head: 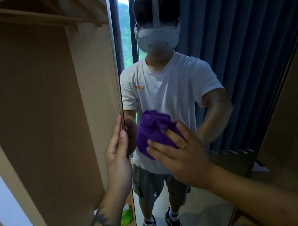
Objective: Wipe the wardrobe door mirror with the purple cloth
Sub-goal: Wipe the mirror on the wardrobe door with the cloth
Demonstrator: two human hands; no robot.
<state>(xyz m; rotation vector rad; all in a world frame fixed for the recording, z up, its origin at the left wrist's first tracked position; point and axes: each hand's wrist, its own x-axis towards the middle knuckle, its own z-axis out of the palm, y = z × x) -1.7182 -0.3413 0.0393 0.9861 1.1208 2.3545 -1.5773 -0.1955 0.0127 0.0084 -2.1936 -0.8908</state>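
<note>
Right hand (pixel 178 152) spread flat, pressing cloth (pixel 152 131) against mirror (pixel 221 46); cloth lies above fingertips. Left hand (pixel 118 153) grips door edge (pixel 116 69), left of cloth.

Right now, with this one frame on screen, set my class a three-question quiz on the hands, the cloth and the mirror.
1. True or false: the right hand presses the cloth on the mirror with fingers spread.
2. What does the left hand grip?
A. the cloth
B. the door edge
C. the curtain
3. Fill in: the cloth is bunched, not ____.

Key
1. True.
2. B: the fingers lie along the door's outer side, with the thumb on the mirror side.
3. Flat: it sits as a wad above the right hand's fingers.
</note>
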